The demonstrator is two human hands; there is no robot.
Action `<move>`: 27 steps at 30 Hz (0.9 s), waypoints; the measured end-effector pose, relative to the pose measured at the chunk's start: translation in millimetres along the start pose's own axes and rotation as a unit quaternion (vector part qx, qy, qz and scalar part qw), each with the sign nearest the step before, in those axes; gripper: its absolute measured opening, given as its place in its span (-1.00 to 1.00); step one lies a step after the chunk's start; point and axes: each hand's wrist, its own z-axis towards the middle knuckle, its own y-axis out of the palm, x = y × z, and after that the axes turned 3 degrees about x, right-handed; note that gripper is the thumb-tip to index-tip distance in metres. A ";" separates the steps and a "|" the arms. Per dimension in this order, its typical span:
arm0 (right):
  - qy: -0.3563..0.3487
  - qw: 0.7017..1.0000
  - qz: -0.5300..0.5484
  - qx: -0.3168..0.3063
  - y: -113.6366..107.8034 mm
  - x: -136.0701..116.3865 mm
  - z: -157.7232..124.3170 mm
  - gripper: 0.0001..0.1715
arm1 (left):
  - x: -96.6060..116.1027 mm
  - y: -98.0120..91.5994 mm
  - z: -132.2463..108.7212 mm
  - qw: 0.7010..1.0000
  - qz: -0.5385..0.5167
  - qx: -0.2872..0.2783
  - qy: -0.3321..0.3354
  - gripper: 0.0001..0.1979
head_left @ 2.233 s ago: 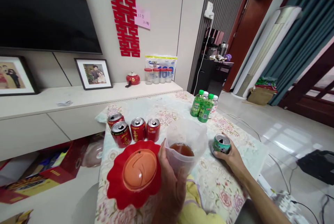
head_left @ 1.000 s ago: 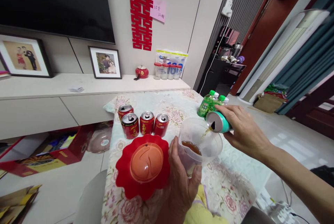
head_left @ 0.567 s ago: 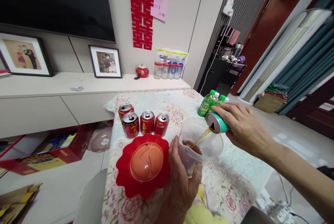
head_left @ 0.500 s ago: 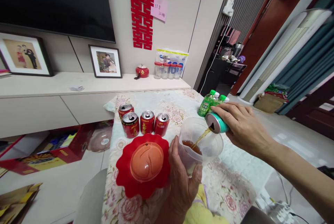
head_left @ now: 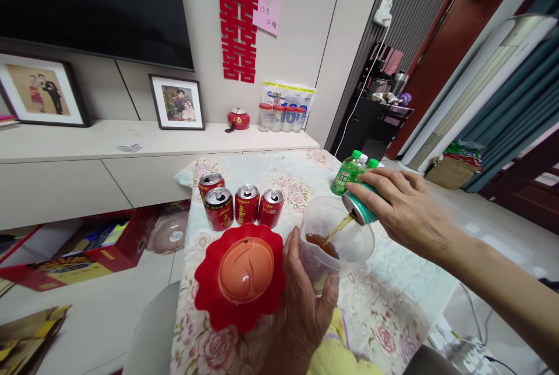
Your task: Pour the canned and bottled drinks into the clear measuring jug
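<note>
My left hand (head_left: 305, 299) is wrapped round a translucent plastic container (head_left: 312, 270), which leans to one side. Amber-brown liquid (head_left: 322, 245) lies inside it. Over the rim, my right hand (head_left: 399, 206) grips a teal drink can (head_left: 361, 205), tipped so that a thin stream runs from its opening into the container. Left of my left hand, a red scalloped dish (head_left: 209, 299) holds an orange oval piece (head_left: 247, 270) with a curved groove. Behind the dish stand several red drink cans (head_left: 247, 205), at least one with its top opened.
Green-capped bottles (head_left: 346, 174) stand at the table's back right, near the right hand. A floral cloth (head_left: 218, 351) covers the table, and a yellow cloth (head_left: 336, 351) lies below the container. Behind is a white cabinet (head_left: 183, 145) with framed photos, a red pot and red-lidded jars.
The teal can has tipped slightly further, and the fingers of my right hand have shifted a little on it. Liquid keeps flowing; my left hand and the container stay nearly still.
</note>
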 end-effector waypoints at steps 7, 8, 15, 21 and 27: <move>-0.057 0.998 -0.037 0.013 -9.7 -3.5 11.3 -0.50 | -0.1 1.4 0.6 1.000 0.014 0.001 0.001 -0.22; -0.067 0.997 -0.044 0.017 -11.4 -4.5 13.4 -0.53 | 0.3 1.4 0.8 1.000 0.017 0.004 0.006 -0.22; -0.113 0.990 -0.075 0.036 -18.8 -10.8 24.4 -0.62 | 1.4 0.6 2.0 0.998 0.047 0.015 0.025 -0.23; -0.140 0.987 -0.073 0.019 -15.9 -14.3 25.7 -0.62 | 0.3 2.4 0.6 0.998 0.057 0.019 0.028 -0.22; -0.131 0.988 -0.077 0.040 -30.4 -16.6 31.5 -0.60 | 0.6 3.4 1.4 0.998 0.054 0.026 0.029 -0.22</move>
